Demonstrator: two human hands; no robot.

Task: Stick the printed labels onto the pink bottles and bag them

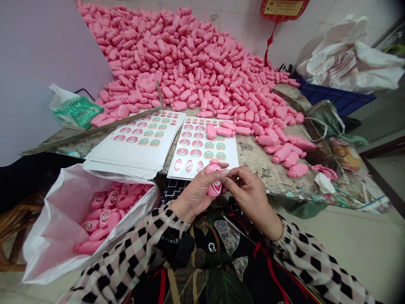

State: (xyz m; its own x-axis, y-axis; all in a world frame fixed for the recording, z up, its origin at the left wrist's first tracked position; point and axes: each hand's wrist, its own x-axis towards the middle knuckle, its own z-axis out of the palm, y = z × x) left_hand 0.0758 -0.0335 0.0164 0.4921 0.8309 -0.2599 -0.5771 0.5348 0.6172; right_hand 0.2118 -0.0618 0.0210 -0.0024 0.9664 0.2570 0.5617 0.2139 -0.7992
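Note:
A small pink plastic bottle point(214, 169) is gripped in my left hand point(198, 192), held upright over my lap just in front of the table edge. An oval label shows on its lower front. My right hand point(251, 196) is closed, its thumb and forefinger pinched together against the bottle's right side; whatever sits between those fingertips is too small to make out. Right behind the bottle lies a sheet of stickers point(232, 158), with rows of pink and green oval labels and a few pink bottles resting on its upper right corner.
A large heap of pink bottles point(177, 55) covers the back of the table. More sticker sheets point(126, 156) are stacked at left. An open white sack point(53, 215) with labelled bottles stands at lower left. A blue crate point(341, 99) holding white bags is at right.

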